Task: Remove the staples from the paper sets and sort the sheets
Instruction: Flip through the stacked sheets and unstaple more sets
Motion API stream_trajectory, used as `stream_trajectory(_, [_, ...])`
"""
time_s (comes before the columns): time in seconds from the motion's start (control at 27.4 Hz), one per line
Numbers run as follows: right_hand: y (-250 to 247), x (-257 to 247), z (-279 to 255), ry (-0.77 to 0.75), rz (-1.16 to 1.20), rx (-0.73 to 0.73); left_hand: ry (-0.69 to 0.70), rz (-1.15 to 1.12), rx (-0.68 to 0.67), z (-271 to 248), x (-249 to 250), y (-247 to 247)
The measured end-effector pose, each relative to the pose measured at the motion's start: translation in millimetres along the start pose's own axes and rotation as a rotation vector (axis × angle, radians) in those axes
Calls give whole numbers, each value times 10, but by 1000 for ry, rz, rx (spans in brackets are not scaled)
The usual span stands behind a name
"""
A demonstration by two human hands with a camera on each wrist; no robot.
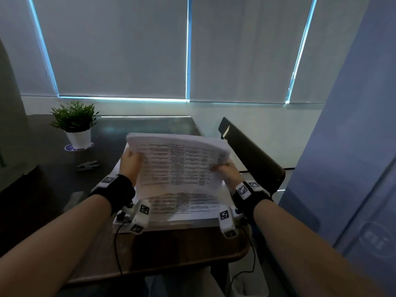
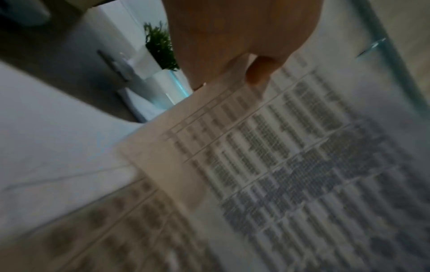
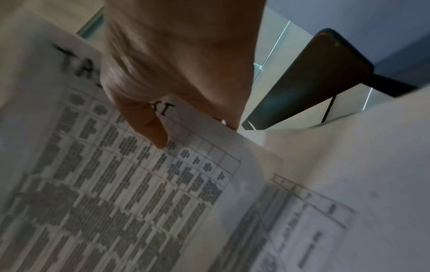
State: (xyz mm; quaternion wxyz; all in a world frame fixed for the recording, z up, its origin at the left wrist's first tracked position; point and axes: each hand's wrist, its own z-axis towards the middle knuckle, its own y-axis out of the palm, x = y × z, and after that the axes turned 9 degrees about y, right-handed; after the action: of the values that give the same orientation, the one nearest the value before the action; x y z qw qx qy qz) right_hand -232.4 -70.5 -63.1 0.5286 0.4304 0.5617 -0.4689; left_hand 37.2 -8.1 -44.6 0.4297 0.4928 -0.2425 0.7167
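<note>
Forearms reach out over the desk (image 1: 182,249), your 2 hands raised. Left hand (image 1: 130,166) and right hand (image 1: 227,173) each pinch 1 side of 1 lifted paper set (image 1: 177,166), fingers curled on its edges, above 1 flat stack (image 1: 184,207); 1 potted plant (image 1: 75,123) stands beyond.

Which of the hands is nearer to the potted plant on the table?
Left. The left hand grips the left edge of the paper set, on the side where the potted plant stands. The right hand grips the opposite edge, farther away.
</note>
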Motion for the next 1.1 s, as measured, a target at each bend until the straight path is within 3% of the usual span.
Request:
stream_trajectory(0.11, [80,91,-24,-17,-78,54,-65,53,-10,-77,-191,-27])
stream_trajectory(0.29, [47,-134,-41,-93,-115,68,42,32,-25,-13,-5,-25])
stream_trajectory(0.51, [92,-266,10,-46,38,118,18,63,-40,-4,158,99])
stream_trajectory(0.66, [43,-326,36,-183,-200,240,33,103,-87,-4,180,92])
stream_trajectory(0.91, [24,-241,147,-240,-395,251,-232,5,-93,-27,19,0])
stream_trajectory(1.02, [-21,-206,212,-40,-291,167,-389,-94,-72,-12,-34,-87])
stream_trajectory(1.1, [-53,-184,279,72,-244,137,-450,-65,-181,-42,-71,-136])
